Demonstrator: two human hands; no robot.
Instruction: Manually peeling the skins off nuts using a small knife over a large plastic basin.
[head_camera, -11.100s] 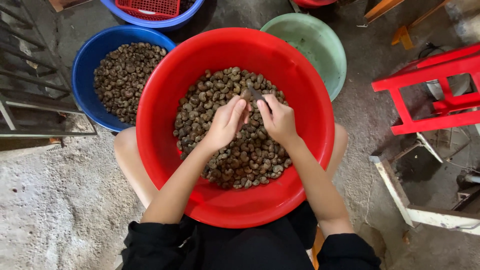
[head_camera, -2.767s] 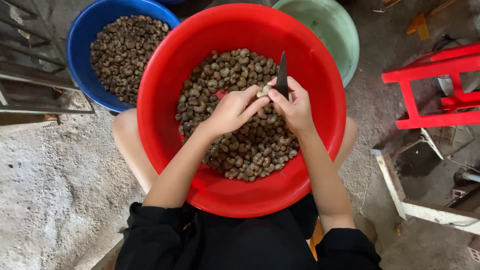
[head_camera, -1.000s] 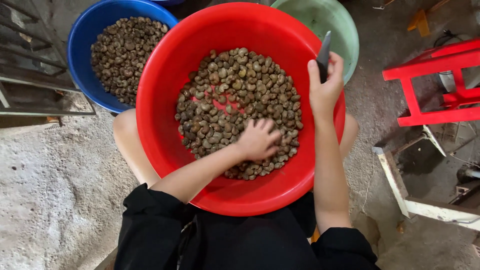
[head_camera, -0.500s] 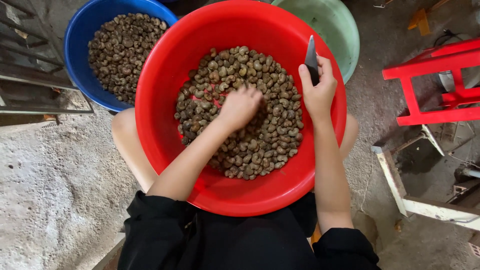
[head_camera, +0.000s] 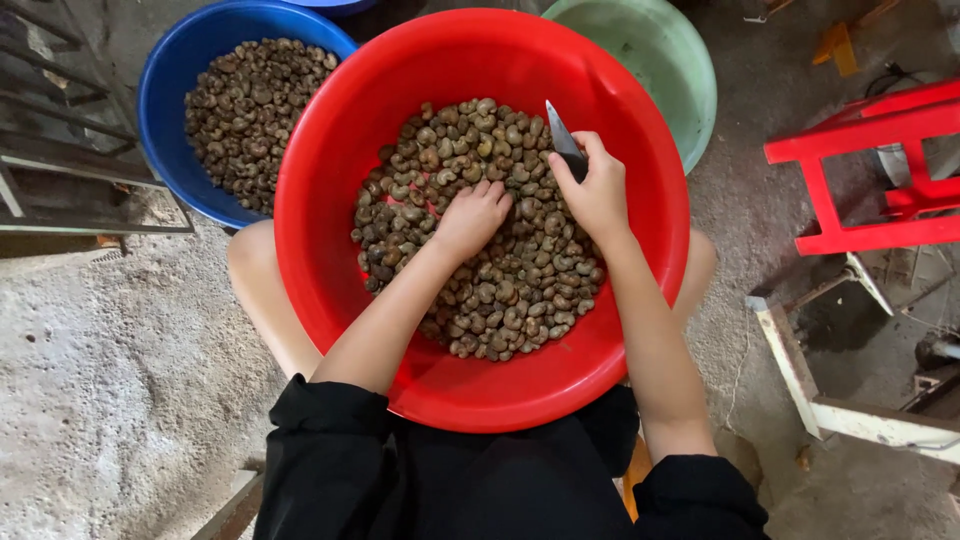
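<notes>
A big red basin (head_camera: 330, 290) rests on my lap, filled with a heap of brown cashew nuts in shell (head_camera: 500, 290). My left hand (head_camera: 470, 217) lies palm-down on the heap near its middle, fingers curled over some nuts; whether it holds one I cannot tell. My right hand (head_camera: 598, 190) hovers just to the right of it, gripping a small knife (head_camera: 562, 137) whose dark blade points up and away from me.
A blue basin (head_camera: 165, 110) with more brown nuts stands at the upper left. A pale green basin (head_camera: 680, 70) sits behind the red one. A red stool (head_camera: 860, 170) and a white frame (head_camera: 800, 370) are on the right. A metal rack (head_camera: 60, 150) is on the left.
My left hand moved from the lower part of the heap up to its middle. My right hand, with the knife, came in from the basin's right rim toward the left hand.
</notes>
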